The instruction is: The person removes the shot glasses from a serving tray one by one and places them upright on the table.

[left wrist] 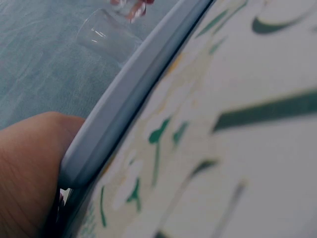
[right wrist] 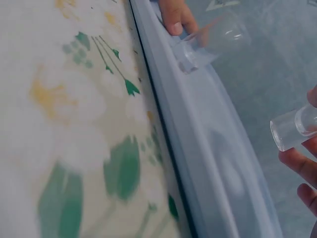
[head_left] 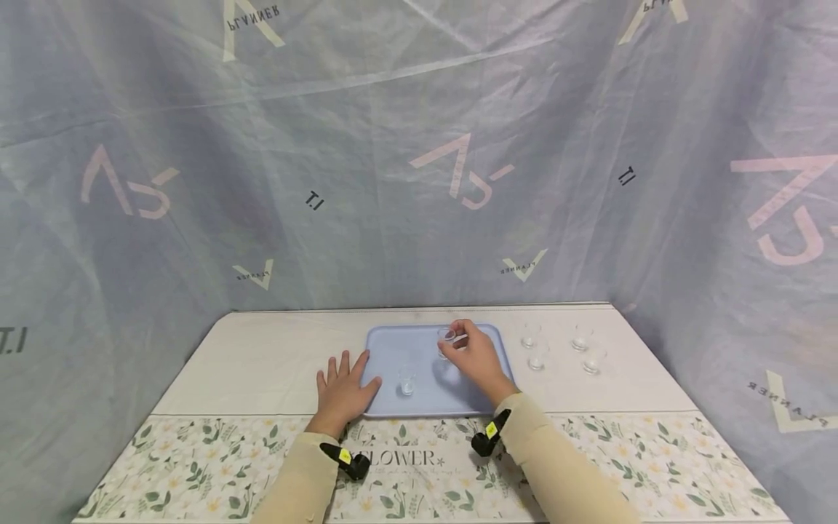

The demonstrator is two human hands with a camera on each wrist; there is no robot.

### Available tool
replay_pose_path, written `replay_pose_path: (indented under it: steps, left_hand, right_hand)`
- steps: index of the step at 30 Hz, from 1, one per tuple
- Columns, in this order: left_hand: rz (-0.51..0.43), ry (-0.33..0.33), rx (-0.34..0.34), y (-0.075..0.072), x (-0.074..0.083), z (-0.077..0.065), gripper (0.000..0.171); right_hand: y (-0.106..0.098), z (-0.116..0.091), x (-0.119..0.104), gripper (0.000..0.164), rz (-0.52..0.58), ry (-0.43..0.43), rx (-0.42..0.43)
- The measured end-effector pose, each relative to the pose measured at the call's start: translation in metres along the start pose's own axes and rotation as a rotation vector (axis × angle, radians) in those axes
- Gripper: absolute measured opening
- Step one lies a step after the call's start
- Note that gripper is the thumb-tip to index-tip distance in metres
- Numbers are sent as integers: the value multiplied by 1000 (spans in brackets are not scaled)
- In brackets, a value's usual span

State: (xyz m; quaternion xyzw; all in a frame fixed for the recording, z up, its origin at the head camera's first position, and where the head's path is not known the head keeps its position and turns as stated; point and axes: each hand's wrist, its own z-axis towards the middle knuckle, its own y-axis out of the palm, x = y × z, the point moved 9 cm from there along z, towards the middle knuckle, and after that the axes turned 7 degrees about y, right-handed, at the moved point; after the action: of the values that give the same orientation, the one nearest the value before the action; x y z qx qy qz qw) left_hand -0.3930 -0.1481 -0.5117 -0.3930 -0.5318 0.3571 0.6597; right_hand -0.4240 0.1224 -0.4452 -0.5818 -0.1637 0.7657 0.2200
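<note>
My right hand (head_left: 476, 360) pinches a small clear shot glass (head_left: 446, 344) between thumb and fingers, over the back middle of a light blue tray (head_left: 399, 342). In the right wrist view that held glass (right wrist: 290, 130) shows its thick base, off the tray's floor. A second clear shot glass (head_left: 407, 384) stands on the tray near its front left; the left wrist view shows this glass (left wrist: 106, 34) too. With fingers spread, my left hand (head_left: 343, 397) rests against the tray's left edge. Its palm touches the tray's rim (left wrist: 106, 109) in the left wrist view.
Several more clear glasses (head_left: 537, 358) stand on the white tablecloth to the right of the tray. A flower-printed cloth band (head_left: 419, 480) runs along the front. Grey-blue printed curtains (head_left: 419, 240) enclose the table's back and sides.
</note>
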Motion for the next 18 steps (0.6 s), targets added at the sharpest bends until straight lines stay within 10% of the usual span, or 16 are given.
replay_pose_path:
  steps: [18]
  left_hand:
    - [2, -2, -2, 2, -3, 3, 72]
  right_hand:
    - [-118, -65, 38, 33, -129, -94, 131]
